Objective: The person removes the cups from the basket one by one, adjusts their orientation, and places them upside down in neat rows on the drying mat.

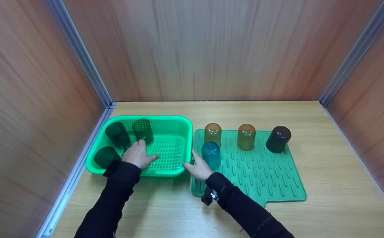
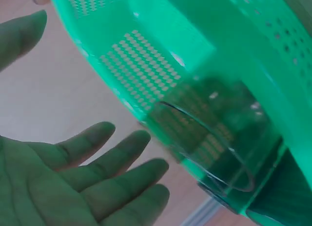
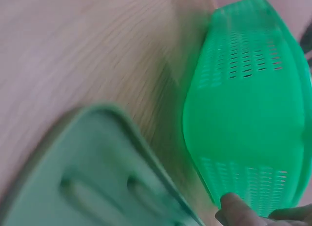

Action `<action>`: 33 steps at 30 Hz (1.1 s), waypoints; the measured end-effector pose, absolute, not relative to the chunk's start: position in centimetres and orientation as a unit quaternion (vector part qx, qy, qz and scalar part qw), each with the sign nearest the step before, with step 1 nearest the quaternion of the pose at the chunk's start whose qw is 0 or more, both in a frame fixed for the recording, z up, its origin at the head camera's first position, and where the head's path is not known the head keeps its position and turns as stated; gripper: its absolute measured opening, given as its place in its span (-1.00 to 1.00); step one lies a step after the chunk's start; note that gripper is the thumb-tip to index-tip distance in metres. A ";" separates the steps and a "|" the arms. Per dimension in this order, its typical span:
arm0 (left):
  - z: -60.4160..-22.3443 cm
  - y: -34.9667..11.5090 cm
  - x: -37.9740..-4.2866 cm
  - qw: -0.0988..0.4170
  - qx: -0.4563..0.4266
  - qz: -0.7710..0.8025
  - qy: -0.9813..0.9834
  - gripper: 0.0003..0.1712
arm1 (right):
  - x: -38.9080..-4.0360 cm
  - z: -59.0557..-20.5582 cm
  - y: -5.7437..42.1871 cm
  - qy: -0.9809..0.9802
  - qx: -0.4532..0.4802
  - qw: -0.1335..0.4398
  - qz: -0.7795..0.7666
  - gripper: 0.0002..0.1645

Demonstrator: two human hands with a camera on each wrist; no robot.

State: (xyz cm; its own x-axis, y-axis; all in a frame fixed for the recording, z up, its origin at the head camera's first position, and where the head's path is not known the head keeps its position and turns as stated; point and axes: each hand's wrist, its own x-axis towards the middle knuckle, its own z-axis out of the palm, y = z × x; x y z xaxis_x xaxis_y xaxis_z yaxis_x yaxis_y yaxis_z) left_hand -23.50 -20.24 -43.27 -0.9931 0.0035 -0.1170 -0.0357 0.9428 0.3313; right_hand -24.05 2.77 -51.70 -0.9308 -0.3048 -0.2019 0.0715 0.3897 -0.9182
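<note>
Left sleeve (image 1: 112, 205) cut off by the lower edge; left hand (image 1: 139, 155) hides part of the floor of the green basket (image 1: 178, 127), which sits left of centre. Its fingers spread apart, nothing between them; contact with the nearest tumbler hard to judge. Right hand (image 1: 200, 168) at the basket's right rim, thumb and fingers apart; in its wrist view mostly out of frame, so cannot tell whether they pinch the rim. Right sleeve (image 1: 251, 211) covers part of the green ridged mat (image 1: 278, 185). Surface: pale wood-grain tabletop (image 1: 165, 215), wood-grain panels (image 1: 208, 49) at left, back and right, metal strips (image 1: 83, 53) at the corners. Count, left to right: three dark tumblers (image 1: 117, 135) in the basket's left half; on the mat, upside down, one blue tumbler (image 1: 211, 155) partly masking the first of two amber tumblers (image 1: 246, 137), then one blackish tumbler (image 1: 278, 138). Seven altogether.
</note>
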 end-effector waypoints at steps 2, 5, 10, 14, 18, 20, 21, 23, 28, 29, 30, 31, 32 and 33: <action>-43.3 -20.5 -23.9 0.072 -0.015 0.164 0.984 -0.07 | -24.2 -51.9 2.6 0.800 -0.067 0.175 -0.569 -0.12; -43.4 -20.9 -24.4 0.068 -0.022 0.161 0.984 -0.18 | -24.2 -52.0 2.3 0.782 -0.060 0.185 -0.592 -0.15; -43.7 -21.4 -24.8 0.059 -0.032 0.154 0.986 -0.32 | -24.0 -51.9 2.1 0.770 -0.050 0.196 -0.605 -0.14; -43.7 -21.8 -25.0 0.088 -0.028 0.151 0.984 -0.61 | -23.9 -51.9 2.2 0.766 -0.045 0.199 -0.609 -0.14; -43.8 -22.2 -25.3 0.129 -0.029 0.152 0.980 -0.64 | -23.9 -52.0 2.2 0.766 -0.051 0.195 -0.610 -0.14; -43.9 -22.4 -25.4 0.144 -0.029 0.155 0.977 -0.59 | -23.9 -52.0 2.1 0.766 -0.052 0.194 -0.610 -0.14; -43.9 -22.4 -25.4 0.149 -0.031 0.157 0.976 -0.58 | -23.9 -52.0 2.1 0.767 -0.052 0.193 -0.610 -0.14; -44.0 -22.5 -25.5 0.155 -0.033 0.160 0.974 -0.59 | -23.8 -52.1 2.0 0.762 -0.052 0.195 -0.615 -0.14; -43.9 -22.2 -25.4 0.156 -0.039 0.163 0.973 -0.64 | -23.7 -52.2 1.7 0.744 -0.044 0.197 -0.637 -0.19; -43.9 -22.1 -25.3 0.156 -0.038 0.165 0.973 -0.65 | -23.7 -52.2 1.6 0.740 -0.041 0.197 -0.642 -0.20; -43.9 -21.9 -25.3 0.155 -0.039 0.168 0.973 -0.66 | -23.6 -52.2 1.6 0.738 -0.040 0.195 -0.644 -0.21; -43.9 -21.8 -25.3 0.154 -0.040 0.174 0.972 -0.68 | -23.6 -52.2 1.6 0.736 -0.038 0.195 -0.648 -0.22; -43.9 -21.6 -25.2 0.149 -0.037 0.178 0.972 -0.69 | -23.6 -52.2 1.5 0.734 -0.037 0.194 -0.650 -0.23; -43.9 -21.4 -25.2 0.143 -0.034 0.183 0.972 -0.70 | -23.6 -52.2 1.5 0.733 -0.037 0.194 -0.651 -0.24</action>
